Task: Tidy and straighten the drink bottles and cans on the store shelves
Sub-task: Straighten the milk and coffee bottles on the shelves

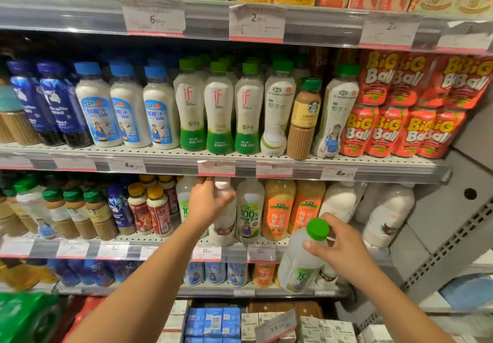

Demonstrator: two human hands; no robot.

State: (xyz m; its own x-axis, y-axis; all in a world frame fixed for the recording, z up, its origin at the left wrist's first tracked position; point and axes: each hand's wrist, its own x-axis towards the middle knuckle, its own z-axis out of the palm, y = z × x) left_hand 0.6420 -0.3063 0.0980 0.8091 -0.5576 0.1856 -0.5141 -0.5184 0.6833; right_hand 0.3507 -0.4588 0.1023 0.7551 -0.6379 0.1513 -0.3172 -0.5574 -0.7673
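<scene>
My left hand (206, 201) reaches into the lower middle shelf and grips the shoulder of a white-capped white bottle (222, 229) standing between other large bottles. My right hand (337, 245) holds a big green-capped coconut water bottle (301, 265) by its neck, out in front of the shelf edge and tilted left. Beside the white bottle stand a clear "100%" coconut water bottle (249, 212) and two orange-labelled bottles (278, 209).
The shelf above carries blue-capped coconut milk bottles (125, 110), green-capped "if" bottles (218, 110), a Starbucks bottle (304, 118) and red Big Ball pouches (405, 126). White bottles (384, 214) lean at the far right. Small bottles fill the left; cartons sit on the top shelf and below.
</scene>
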